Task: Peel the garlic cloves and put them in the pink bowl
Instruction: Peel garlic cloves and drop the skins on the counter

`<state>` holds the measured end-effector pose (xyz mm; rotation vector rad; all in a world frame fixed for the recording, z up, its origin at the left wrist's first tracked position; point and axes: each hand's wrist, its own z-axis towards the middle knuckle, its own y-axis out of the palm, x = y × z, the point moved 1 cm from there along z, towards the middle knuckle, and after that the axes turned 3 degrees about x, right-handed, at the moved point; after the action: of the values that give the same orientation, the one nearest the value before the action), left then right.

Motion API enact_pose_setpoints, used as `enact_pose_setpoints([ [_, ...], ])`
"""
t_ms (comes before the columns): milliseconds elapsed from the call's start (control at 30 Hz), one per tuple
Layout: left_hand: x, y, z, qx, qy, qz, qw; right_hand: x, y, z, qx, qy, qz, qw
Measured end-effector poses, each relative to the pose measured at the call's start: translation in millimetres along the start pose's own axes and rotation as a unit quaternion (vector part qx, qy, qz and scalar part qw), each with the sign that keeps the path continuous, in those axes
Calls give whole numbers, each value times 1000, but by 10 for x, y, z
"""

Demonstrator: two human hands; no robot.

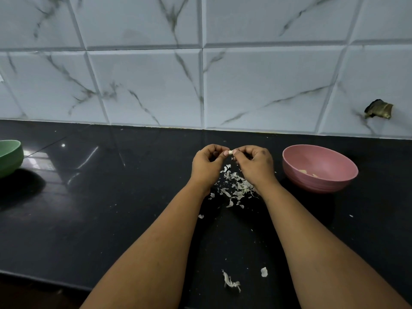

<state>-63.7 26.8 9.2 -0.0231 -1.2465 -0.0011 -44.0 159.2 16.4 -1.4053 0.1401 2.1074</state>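
Note:
A small pale garlic clove (231,152) is pinched between the fingertips of my left hand (206,163) and my right hand (254,162), held above the black counter. Both hands have their fingers curled round it. The pink bowl (334,161) stands on the counter just right of my right hand, with a few pale peeled pieces (308,173) lying inside. A heap of white garlic skins (236,186) lies on the counter under and between my wrists.
A green bowl (9,158) sits at the far left edge of the black counter (111,197). Loose skin scraps (231,283) lie near the front edge. A marbled tile wall (200,63) backs the counter, with a broken hole (379,111) at right.

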Motion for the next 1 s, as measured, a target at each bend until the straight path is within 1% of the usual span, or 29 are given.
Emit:
enact_pose_setpoints([
  [100,-7,-2,6,2,-4,0,1000,-7,-14,-7,-6,-5,-11,1000],
  [367,-2,-4,-3,5,-51,-53,997,-35,0,-29,-25,5,8,1000],
  [567,8,3,-8,11,-28,-17,999,-15,7,-20,-16,-8,-13,1000],
  [733,4,0,-14,10,-29,-6,1000,-20,-14,-26,-11,-17,-28,999],
  [1000,20,29,-25,0,-41,-13,999,-61,0,-54,-41,-5,-60,997],
])
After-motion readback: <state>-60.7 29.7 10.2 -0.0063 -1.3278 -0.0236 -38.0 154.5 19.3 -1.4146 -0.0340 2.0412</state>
